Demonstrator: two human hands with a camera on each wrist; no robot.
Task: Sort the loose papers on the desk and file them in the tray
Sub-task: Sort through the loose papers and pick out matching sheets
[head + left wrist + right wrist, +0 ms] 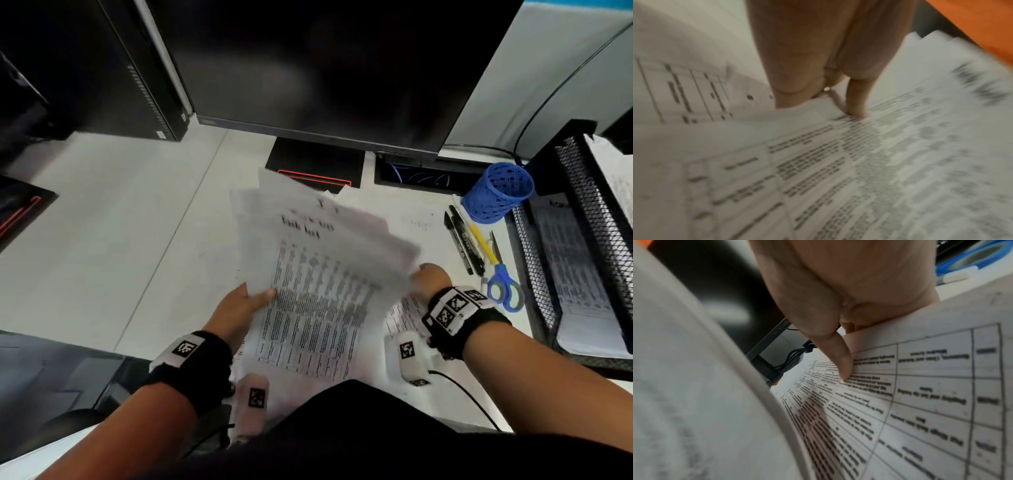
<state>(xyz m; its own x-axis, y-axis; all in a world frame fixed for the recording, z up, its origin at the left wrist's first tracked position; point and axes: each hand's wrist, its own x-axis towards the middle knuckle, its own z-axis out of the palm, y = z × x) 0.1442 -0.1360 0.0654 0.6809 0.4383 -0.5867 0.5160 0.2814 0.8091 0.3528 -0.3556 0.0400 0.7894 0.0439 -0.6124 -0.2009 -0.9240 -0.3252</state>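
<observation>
A fanned sheaf of printed papers (318, 274) with tables hangs above the white desk (102, 222), blurred by motion. My left hand (239, 308) grips its left edge, thumb on top; the left wrist view shows the thumb pressed on the top sheet (900, 162). My right hand (430, 279) holds the right edge, mostly hidden behind the papers. In the right wrist view its thumb lies on a printed sheet (920, 394), pinching it. The black mesh tray (534, 274) stands at the right with printed sheets (575, 274) in it. One more sheet (404, 311) lies under my right wrist.
A dark monitor (325, 68) and its stand (315, 161) rise behind the papers. A blue mesh pen cup (496, 192) lies tipped by the tray, with markers (462, 240), a yellow pen (483, 243) and blue-handled scissors (503, 287) beside it. A computer tower (102, 68) stands at the back left.
</observation>
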